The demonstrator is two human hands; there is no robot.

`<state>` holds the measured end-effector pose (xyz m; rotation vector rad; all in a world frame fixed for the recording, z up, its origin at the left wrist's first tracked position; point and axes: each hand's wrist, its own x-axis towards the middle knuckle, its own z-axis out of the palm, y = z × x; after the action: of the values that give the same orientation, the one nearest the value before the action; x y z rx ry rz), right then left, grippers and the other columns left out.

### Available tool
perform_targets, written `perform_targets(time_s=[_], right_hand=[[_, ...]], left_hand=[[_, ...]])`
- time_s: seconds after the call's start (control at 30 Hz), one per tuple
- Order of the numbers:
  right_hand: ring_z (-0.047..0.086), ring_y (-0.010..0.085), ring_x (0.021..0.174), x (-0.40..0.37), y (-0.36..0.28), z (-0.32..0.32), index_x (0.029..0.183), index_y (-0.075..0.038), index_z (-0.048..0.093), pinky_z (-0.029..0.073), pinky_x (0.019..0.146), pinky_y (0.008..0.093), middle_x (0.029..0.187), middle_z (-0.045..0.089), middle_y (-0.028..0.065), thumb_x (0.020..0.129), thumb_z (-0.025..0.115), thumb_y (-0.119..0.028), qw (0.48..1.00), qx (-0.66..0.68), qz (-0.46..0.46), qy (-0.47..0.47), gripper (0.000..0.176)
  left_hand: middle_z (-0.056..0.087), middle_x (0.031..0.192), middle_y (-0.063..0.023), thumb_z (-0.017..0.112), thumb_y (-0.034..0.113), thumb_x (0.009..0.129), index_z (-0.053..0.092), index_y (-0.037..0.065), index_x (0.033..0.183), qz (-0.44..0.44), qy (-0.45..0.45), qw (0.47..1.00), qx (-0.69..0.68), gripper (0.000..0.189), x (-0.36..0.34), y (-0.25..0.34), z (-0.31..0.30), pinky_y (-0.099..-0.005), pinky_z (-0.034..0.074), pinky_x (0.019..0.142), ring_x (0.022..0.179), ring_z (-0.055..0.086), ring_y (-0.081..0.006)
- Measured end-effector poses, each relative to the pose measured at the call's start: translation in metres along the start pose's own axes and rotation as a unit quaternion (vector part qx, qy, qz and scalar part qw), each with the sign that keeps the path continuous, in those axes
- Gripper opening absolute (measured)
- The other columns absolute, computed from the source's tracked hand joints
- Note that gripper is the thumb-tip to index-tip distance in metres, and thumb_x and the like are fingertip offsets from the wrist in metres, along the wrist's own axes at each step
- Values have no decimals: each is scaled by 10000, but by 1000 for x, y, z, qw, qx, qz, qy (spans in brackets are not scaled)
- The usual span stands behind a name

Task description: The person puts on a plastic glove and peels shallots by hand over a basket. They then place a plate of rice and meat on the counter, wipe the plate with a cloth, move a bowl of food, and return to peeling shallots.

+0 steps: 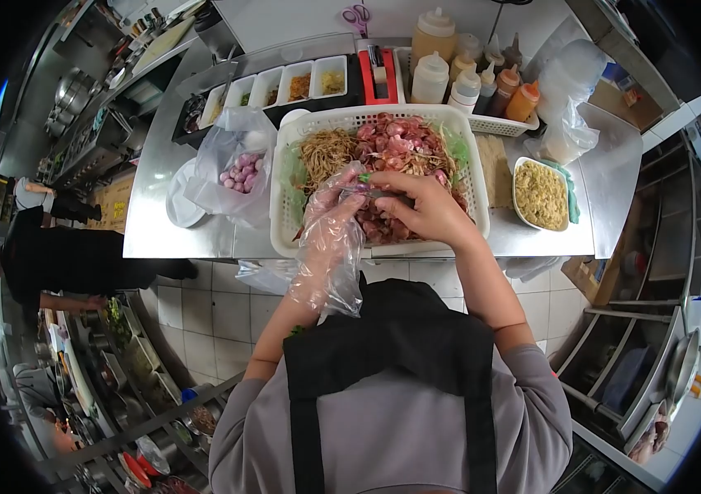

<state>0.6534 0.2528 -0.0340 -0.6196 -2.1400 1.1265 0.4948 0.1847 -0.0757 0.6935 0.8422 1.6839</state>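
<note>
My left hand (336, 206), in a loose clear plastic glove, is closed over the front of a white basket (281, 198). A small purplish piece that looks like a shallot (361, 189) shows at its fingertips. My bare right hand (425, 206) meets it there, fingers bent and pinched together. A small green bit (364, 178) shows at the fingertips; what it belongs to is hidden. Beneath both hands, the basket holds reddish unpeeled shallots (400, 140) and, at its left, a heap of brown stringy roots (327, 152). Left of it, a plastic bag (206, 185) holds peeled shallots (243, 171).
A tub of pale chopped food (541, 194) stands right of the basket. Behind are topping containers (299, 82), a red-framed tool (378, 76) and several squeeze bottles (430, 78). White lids (184, 198) lie at left. A person in black (62, 255) stands further left.
</note>
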Motion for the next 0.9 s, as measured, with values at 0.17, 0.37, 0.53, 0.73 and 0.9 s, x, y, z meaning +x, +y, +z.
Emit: perform_targets(time_s=[0.17, 0.37, 0.53, 0.73, 0.9], right_hand=[[598, 297, 964, 2, 0, -5, 1134, -51, 556, 460, 815, 332, 1081, 611, 135, 821, 608, -130, 999, 38, 28, -9, 327], [598, 296, 949, 7, 5, -4, 1092, -43, 581, 460, 811, 336, 1047, 619, 145, 825, 600, -121, 1000, 16, 2, -17, 279], [594, 301, 954, 10, 5, -4, 1082, -33, 577, 455, 815, 342, 1029, 622, 147, 832, 592, -124, 999, -16, -3, 34, 267], [592, 309, 952, 7, 4, -2, 1103, -35, 560, 454, 817, 345, 1047, 614, 144, 836, 585, -133, 1000, 20, -7, -11, 285], [591, 314, 951, 9, 5, -1, 1091, -44, 572, 458, 814, 343, 1026, 619, 144, 835, 585, -136, 1000, -14, -10, -5, 272]], left_hand=[[528, 1204, -107, 590, -14, 799, 515, -10, 1187, -2, 6, 999, 33, 395, 0, 2, -1, -314, 386, 965, 1085, 510, -182], [533, 1193, -105, 595, -13, 800, 522, -12, 1174, -2, 6, 1000, 27, 381, 1, 1, -2, -307, 395, 955, 1076, 512, -177], [535, 1179, -98, 601, -12, 798, 523, -7, 1171, -4, 33, 999, 31, 381, 1, 0, 1, -299, 400, 946, 1060, 516, -169], [543, 1152, -92, 597, -2, 811, 515, -1, 1160, 23, 4, 999, 29, 359, 1, 1, 1, -298, 411, 931, 1032, 526, -161], [546, 1138, -91, 611, -3, 797, 518, 8, 1142, 21, 27, 999, 27, 358, 3, -7, -4, -302, 425, 913, 1018, 534, -167]])
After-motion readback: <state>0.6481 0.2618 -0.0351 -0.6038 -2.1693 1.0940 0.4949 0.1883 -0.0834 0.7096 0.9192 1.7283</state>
